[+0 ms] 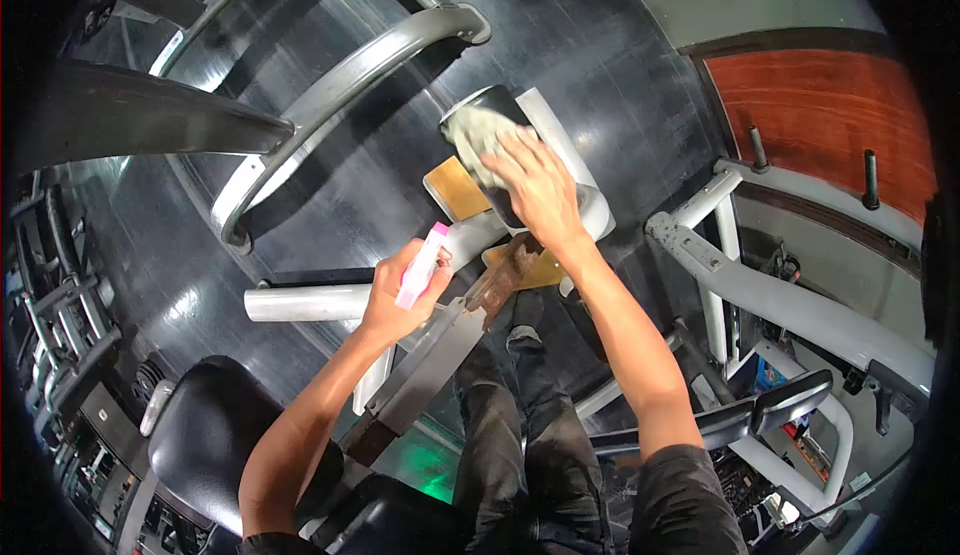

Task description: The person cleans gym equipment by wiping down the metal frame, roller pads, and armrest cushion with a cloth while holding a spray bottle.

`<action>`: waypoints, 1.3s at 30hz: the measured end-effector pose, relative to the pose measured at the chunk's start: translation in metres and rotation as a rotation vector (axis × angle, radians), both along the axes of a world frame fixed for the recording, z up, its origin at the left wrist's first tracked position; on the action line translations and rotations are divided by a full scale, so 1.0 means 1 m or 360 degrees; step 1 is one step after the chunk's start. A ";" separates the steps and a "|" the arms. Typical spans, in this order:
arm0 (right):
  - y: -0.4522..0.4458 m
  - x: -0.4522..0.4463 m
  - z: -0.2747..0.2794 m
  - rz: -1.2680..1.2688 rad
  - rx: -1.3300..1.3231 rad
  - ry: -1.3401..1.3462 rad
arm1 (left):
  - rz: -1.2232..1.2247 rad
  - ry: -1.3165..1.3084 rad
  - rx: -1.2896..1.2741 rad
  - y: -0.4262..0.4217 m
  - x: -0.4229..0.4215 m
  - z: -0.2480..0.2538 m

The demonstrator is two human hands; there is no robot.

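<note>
A pale cloth (474, 139) lies under my right hand (537, 183), which presses it on a black padded roller (490, 99) at the upper middle. The fingers of that hand are stretched out over the cloth. My left hand (402, 290) is wrapped round a small white bottle (422, 270) with a pink cap, lower and to the left, over the machine's metal frame. Beside the roller is a yellow-brown plate (457, 190). A rusty, worn metal bar (505, 280) runs below the roller between my two arms.
A curved grey frame (365, 55) stands at the upper left. Black padded seats (215, 435) are at the lower left. Another machine's grey beam (790, 300) crosses the right side, near a red-brown wood panel (820, 120). My legs are at the bottom middle.
</note>
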State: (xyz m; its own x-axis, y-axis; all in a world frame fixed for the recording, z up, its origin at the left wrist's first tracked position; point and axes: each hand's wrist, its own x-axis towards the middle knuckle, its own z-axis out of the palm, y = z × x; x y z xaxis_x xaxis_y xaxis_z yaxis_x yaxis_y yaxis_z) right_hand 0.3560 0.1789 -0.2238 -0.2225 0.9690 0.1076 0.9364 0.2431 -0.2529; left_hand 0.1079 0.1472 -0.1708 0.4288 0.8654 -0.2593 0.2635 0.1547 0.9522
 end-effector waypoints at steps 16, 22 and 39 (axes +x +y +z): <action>0.050 0.017 0.039 -0.0404 0.0169 0.0860 | -0.0029 -0.0025 -0.0045 -0.008 0.001 -0.005; 0.059 -0.030 -0.007 -0.0401 0.0092 0.0119 | -0.0044 0.0078 -0.0070 -0.005 0.001 0.000; -0.007 0.049 0.056 -0.0581 0.0074 0.0810 | -0.0009 0.0014 -0.0002 -0.005 0.000 -0.003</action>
State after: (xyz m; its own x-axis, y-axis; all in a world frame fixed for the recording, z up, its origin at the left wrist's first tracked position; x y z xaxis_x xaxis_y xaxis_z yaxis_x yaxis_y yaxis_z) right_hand 0.4047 0.1716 -0.1681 0.2123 0.9645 0.1568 0.7262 -0.0483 -0.6858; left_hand 0.1078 0.1427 -0.1737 0.4314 0.8625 -0.2644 0.2727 0.1547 0.9496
